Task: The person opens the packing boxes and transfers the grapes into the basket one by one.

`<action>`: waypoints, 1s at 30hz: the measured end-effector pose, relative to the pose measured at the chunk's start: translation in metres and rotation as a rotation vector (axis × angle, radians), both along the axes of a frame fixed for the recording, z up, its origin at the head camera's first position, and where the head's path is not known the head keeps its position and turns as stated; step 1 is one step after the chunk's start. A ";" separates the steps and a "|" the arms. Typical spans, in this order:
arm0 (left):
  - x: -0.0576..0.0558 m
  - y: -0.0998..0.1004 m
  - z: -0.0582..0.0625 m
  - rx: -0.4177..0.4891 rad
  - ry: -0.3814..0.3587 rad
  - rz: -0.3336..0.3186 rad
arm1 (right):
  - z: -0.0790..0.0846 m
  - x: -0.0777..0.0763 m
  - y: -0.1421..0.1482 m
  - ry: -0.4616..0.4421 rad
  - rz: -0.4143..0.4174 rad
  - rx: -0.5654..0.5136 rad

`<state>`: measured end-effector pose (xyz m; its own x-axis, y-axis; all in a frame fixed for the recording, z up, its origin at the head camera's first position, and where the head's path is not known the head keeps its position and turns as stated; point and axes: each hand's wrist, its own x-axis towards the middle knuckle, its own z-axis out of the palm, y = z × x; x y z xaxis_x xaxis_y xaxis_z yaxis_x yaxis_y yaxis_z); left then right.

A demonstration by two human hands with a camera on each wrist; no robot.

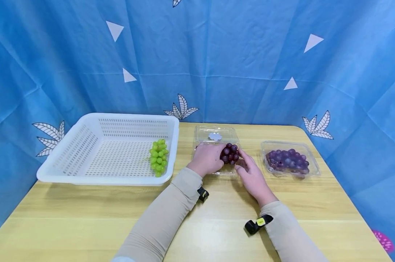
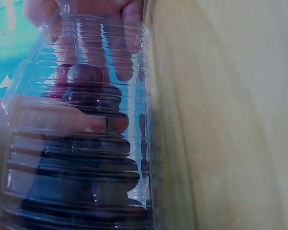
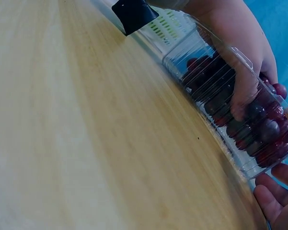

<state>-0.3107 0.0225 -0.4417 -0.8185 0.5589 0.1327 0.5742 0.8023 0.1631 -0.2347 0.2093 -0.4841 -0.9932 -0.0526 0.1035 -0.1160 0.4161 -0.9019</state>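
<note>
My left hand reaches into a clear plastic box, its thumb and fingers around a bunch of dark red grapes. In the right wrist view the left thumb shows through the wall, pressed against the grapes. At the box's right end my right hand touches the plastic with fairly straight, spread fingers. Through the ribbed wall, the left wrist view shows the grapes and the left thumb. The left fingers are partly hidden.
To the left stands a white slotted basket with a bunch of green grapes inside. On the right lies another clear box holding purple grapes. A blue curtain hangs behind the wooden table.
</note>
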 end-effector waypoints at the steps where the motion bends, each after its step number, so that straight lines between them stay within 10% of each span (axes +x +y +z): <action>1: 0.000 0.000 0.001 0.007 0.002 0.000 | 0.000 0.000 0.000 -0.002 0.001 -0.003; 15: 0.005 0.001 0.015 0.219 0.102 0.018 | -0.001 -0.001 -0.001 0.000 -0.005 -0.028; 30: 0.032 -0.003 0.064 0.344 0.160 -0.048 | 0.006 0.002 -0.003 0.000 -0.009 -0.011</action>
<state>-0.2784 0.0196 -0.3772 -0.7463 0.4969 0.4429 0.6499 0.6879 0.3233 -0.2328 0.2064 -0.4786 -0.9937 -0.0429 0.1039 -0.1124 0.4070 -0.9065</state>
